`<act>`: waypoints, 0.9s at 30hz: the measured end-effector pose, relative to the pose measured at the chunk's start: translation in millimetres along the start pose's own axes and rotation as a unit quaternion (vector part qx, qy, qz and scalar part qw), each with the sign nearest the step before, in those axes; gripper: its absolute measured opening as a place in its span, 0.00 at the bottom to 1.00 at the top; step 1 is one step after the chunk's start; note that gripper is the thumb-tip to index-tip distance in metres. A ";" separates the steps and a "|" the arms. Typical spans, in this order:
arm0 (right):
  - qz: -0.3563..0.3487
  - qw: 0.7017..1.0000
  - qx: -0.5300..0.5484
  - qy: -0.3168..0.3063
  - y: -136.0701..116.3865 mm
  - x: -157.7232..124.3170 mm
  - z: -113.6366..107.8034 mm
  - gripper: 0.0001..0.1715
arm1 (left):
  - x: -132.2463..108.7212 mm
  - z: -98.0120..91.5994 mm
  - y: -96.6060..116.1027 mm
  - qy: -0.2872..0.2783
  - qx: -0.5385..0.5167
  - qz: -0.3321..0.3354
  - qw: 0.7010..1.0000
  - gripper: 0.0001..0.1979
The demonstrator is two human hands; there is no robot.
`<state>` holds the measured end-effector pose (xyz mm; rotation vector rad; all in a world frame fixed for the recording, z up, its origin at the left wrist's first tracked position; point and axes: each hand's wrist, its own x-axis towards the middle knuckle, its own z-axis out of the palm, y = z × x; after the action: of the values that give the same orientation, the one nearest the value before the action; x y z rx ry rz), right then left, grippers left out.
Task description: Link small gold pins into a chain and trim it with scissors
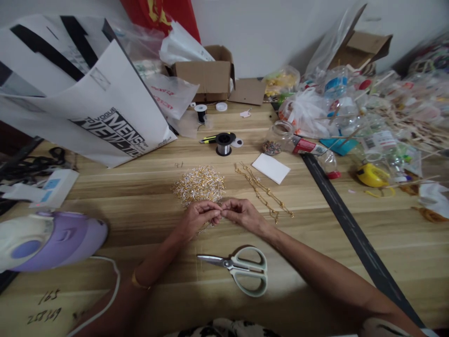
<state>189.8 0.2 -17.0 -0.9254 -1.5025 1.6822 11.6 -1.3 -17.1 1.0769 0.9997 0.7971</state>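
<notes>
My left hand and my right hand meet fingertip to fingertip over the table, both closed in a pinch. Whatever lies between the fingertips is too small to make out. Just behind the hands is a heap of tiny gold and silver jewellery pieces. A bit of silvery chain shows below my left fingers. To the right of my right hand lie gold beaded chains. Scissors with pale handles rest in front of the hands, blades pointing left.
Behind the heap stand a wire spool and a yellow-black cutter knife. A folded white paper and a jar of beads are to the right. A large paper bag and a purple-white appliance occupy the left.
</notes>
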 end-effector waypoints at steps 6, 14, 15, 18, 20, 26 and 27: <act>0.025 1.000 -0.017 0.002 -1.4 -1.2 -0.2 0.19 | 0.1 0.0 -1.7 0.005 -0.002 0.001 1.000 0.11; 0.022 1.000 -0.020 -0.002 1.8 -1.8 -0.1 0.19 | -0.3 1.9 0.0 0.004 -0.006 -0.002 1.000 0.12; 0.020 1.000 -0.020 -0.001 2.3 -1.7 -0.2 0.19 | -0.3 1.9 -0.3 0.004 -0.007 -0.001 1.000 0.12; 0.021 1.000 -0.017 0.003 3.0 -1.5 -0.2 0.18 | -0.2 1.7 -2.0 0.005 -0.009 0.001 1.000 0.12; 0.025 1.000 -0.015 0.007 3.0 -1.2 0.0 0.18 | -0.1 1.5 -3.0 0.007 -0.007 0.002 1.000 0.12; 0.029 1.000 -0.003 0.010 3.3 -0.9 0.2 0.17 | -0.2 1.7 -3.5 0.016 0.005 0.008 1.000 0.12; 0.029 1.000 -0.003 0.012 3.5 -0.9 0.3 0.17 | -0.3 1.8 -3.3 0.017 0.007 0.009 1.000 0.12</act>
<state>189.9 -1.1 -20.4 -0.9977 -1.4797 1.7015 13.4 -3.2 -20.0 1.0893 1.0262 0.8270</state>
